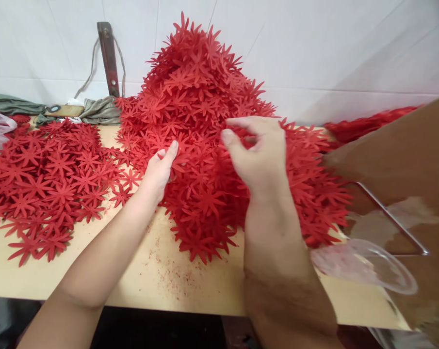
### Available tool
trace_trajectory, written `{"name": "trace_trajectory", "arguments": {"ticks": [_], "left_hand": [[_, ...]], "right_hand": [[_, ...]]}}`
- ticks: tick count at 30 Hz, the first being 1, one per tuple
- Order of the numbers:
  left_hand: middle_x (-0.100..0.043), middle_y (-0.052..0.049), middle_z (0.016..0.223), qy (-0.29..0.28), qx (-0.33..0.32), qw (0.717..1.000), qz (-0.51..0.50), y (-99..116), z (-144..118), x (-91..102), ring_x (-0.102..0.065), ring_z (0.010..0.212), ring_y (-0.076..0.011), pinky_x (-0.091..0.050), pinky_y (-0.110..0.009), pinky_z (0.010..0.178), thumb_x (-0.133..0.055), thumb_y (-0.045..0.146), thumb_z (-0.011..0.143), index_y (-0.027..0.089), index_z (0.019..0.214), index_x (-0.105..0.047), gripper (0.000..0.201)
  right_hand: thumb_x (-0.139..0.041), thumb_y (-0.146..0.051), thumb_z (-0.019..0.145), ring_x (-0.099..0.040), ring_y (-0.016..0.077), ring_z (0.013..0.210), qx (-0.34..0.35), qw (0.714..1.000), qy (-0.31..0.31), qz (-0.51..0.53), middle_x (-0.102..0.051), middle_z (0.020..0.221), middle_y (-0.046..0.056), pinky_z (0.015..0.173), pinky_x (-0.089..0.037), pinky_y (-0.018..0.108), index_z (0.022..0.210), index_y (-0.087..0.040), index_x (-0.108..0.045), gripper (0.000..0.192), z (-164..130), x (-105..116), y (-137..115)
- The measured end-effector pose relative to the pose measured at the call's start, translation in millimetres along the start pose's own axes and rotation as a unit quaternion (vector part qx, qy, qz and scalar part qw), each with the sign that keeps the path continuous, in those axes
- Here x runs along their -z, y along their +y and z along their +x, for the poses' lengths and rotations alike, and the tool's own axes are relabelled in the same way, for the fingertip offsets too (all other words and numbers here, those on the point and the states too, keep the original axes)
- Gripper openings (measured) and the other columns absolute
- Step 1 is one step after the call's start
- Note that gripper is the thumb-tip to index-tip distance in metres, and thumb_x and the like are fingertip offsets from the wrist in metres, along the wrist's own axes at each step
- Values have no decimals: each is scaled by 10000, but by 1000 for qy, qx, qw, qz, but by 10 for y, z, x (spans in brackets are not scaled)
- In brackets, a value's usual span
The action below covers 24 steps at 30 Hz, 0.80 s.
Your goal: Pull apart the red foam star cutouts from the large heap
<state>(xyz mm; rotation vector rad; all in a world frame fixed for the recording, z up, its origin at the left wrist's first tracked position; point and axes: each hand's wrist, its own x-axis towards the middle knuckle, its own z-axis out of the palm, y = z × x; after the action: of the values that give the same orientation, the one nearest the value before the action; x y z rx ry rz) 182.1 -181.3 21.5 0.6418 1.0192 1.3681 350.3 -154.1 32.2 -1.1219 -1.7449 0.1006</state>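
Note:
A tall heap of red fabric flower cutouts (197, 97) with narrow pointed petals rises against the wall. My left hand (160, 172) is at its left front side, thumb pressed toward the fingers, with a red flower cutout (180, 162) at the grip. Over the right part of the heap is my right hand (265, 152), its thumb and forefinger curved and slightly apart; I see nothing between them. Its other fingers are partly hidden. A second, lower pile of the same red flowers (55, 179) spreads out on the left of the table.
The pale table (132, 271) has red crumbs near its front edge. On the right are a brown cardboard box (404, 160) and a clear plastic tub (368, 266). Behind, a riveted dark handle (109, 63) leans on the wall near a grey cloth (102, 110).

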Motion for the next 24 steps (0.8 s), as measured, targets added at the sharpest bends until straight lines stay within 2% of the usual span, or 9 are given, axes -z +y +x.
{"name": "trace_trajectory", "arguments": {"ticks": [4, 6, 10, 13, 17, 21, 24], "left_hand": [[-593, 14, 611, -40, 50, 997, -33, 14, -14, 8, -530, 538, -75, -430, -197, 553, -444, 566, 886, 165, 800, -632, 451], [-595, 10, 633, -56, 57, 995, -59, 30, -16, 11, -546, 563, -77, -452, -204, 591, -427, 602, 876, 169, 786, -628, 485], [-598, 26, 659, -123, 70, 987, -74, 47, -32, 7, -550, 565, -58, -449, -199, 613, -570, 419, 863, 161, 764, -613, 280], [-619, 33, 672, -137, 54, 987, -68, 30, -49, 1, -581, 611, -53, -443, -181, 628, -664, 283, 803, 150, 750, -610, 152], [-619, 44, 643, -130, 27, 990, -52, -2, -57, -5, -565, 576, -39, -422, -166, 593, -685, 297, 790, 151, 770, -625, 159], [-610, 57, 620, -125, 18, 992, -32, 6, -59, -10, -539, 538, -26, -390, -157, 559, -676, 230, 793, 151, 759, -623, 101], [-643, 34, 665, -118, 19, 992, -31, 23, -62, -11, -549, 551, -46, -414, -181, 577, -636, 307, 826, 158, 756, -622, 165]], "right_hand": [[-708, -294, 733, -617, 219, 906, 19, 993, -116, 24, -672, 947, 68, 872, -497, 422, 963, -203, -687, 248, -107, -248, -403], [-706, -213, 717, -616, 227, 913, 13, 991, -133, 5, -676, 929, 76, 884, -491, 416, 930, -185, -694, 216, -144, -353, -469], [-625, -178, 767, -619, 216, 886, 5, 995, -101, 7, -684, 894, 71, 858, -486, 383, 877, -185, -696, 131, -142, -388, -386], [-549, -223, 827, -622, 192, 824, 2, 995, -90, 42, -688, 861, 60, 802, -483, 347, 849, -186, -692, 150, -115, -345, -335], [-476, -346, 887, -601, 172, 735, -4, 993, -100, 66, -643, 729, 44, 758, -466, 327, 718, -179, -644, 291, -91, -312, -353], [-465, -473, 890, -566, 155, 673, -40, 990, -80, 109, -570, 636, 23, 675, -456, 300, 648, -183, -574, 394, -67, -276, -356], [-453, -497, 894, -543, 145, 623, -67, 983, -75, 150, -547, 594, 13, 625, -463, 296, 644, -194, -568, 409, -59, -278, -331]]}}
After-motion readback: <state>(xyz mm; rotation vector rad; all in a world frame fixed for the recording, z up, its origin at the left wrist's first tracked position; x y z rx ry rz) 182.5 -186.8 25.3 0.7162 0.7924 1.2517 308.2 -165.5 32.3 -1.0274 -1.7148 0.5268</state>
